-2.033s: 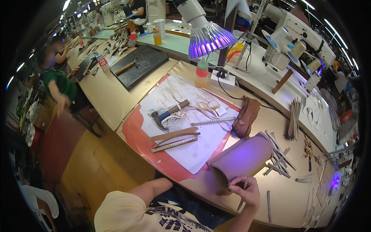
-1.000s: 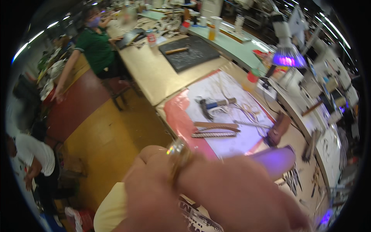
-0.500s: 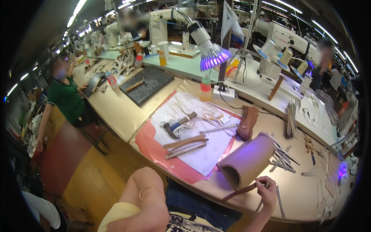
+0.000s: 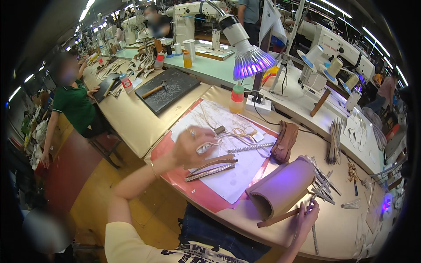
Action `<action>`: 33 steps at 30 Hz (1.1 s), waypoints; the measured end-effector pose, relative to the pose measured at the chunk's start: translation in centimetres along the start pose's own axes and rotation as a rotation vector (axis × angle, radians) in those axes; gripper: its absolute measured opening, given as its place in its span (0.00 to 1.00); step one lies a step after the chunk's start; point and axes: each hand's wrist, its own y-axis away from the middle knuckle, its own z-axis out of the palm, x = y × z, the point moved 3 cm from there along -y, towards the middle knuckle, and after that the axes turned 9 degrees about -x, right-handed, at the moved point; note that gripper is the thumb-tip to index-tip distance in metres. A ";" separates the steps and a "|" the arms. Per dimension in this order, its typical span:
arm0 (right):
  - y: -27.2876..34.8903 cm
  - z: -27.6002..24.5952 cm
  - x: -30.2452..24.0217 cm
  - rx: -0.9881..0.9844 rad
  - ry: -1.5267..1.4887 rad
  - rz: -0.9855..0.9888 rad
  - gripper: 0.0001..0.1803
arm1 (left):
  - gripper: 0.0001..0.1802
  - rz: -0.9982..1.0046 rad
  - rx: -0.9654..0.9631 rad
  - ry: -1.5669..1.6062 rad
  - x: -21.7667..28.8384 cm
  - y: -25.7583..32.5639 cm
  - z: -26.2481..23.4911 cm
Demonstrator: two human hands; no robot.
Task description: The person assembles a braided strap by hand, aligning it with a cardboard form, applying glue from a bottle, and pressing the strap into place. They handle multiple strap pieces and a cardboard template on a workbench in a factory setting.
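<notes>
Pinching a strip with right hand, probably grabbing hammer with left hand, can't tell if gripped; next, needs lifting clear.

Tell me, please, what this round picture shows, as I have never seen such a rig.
No robot is at work here: a person works bare-handed, and a fisheye camera worn on the head looks down, so straight edges look bent. The right hand holds a brown strip over the table. The left hand is over a white sheet with braided strips on it; blur hides what its grip does. A curved brown block also sits there; farther off, a hammer lies on a black board.
</notes>
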 end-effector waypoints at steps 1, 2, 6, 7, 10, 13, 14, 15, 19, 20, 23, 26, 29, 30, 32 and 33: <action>0.1 0.0 0.0 -0.011 0.011 0.021 0.22 | 0.13 -0.032 -0.046 -0.050 -2.4 0.3 0.1; 0.1 -0.2 -0.1 0.026 0.122 0.036 0.22 | 0.11 -0.145 -0.093 -0.018 -4.5 0.8 0.2; 0.6 -1.7 -1.7 0.153 0.415 -0.029 0.19 | 0.08 -0.106 -0.234 -0.199 -13.5 1.3 0.2; 0.5 -2.7 -2.6 0.170 0.496 -0.039 0.17 | 0.08 -0.129 -0.272 -0.238 -16.1 1.3 0.3; -1.6 -4.2 -7.6 0.174 0.505 -0.081 0.15 | 0.10 -0.303 -0.478 -0.295 -24.5 1.3 0.9; -4.8 -2.3 -15.4 -0.091 0.143 -0.287 0.19 | 0.19 -0.577 -0.507 -0.275 -32.9 1.2 2.0; -5.8 -1.1 -18.2 -0.205 0.026 -0.310 0.21 | 0.22 -0.684 -0.485 -0.222 -35.8 1.0 2.6; -6.7 1.0 -20.9 -0.336 0.019 -0.327 0.22 | 0.25 -0.777 -0.458 -0.169 -38.5 0.9 3.1; -10.6 11.9 -30.5 -0.731 -0.162 -0.348 0.40 | 0.36 -0.982 -0.407 -0.042 -47.7 0.5 5.2; -12.0 14.4 -32.6 -0.723 -0.127 -0.425 0.45 | 0.37 -0.997 -0.378 -0.039 -49.6 0.3 5.5; -16.8 21.0 -36.9 -0.554 -0.085 -0.336 0.52 | 0.43 -1.105 -0.327 0.051 -54.3 -0.2 6.6; -19.4 24.9 -38.9 -0.362 -0.107 -0.330 0.53 | 0.53 -1.171 -0.243 0.120 -58.5 -1.0 7.7; -20.4 27.1 -39.0 -0.255 -0.165 -0.250 0.50 | 0.60 -1.194 -0.170 0.118 -61.7 -1.1 9.5; -20.4 27.5 -39.0 -0.254 -0.167 -0.245 0.50 | 0.60 -1.191 -0.135 0.091 -62.6 -1.0 9.9; -20.8 27.6 -38.6 -0.231 -0.176 -0.169 0.49 | 0.60 -1.175 -0.111 0.091 -63.9 -1.3 11.4; -21.0 27.8 -38.7 -0.182 -0.232 -0.184 0.44 | 0.55 -1.145 -0.080 0.172 -64.4 -1.4 11.9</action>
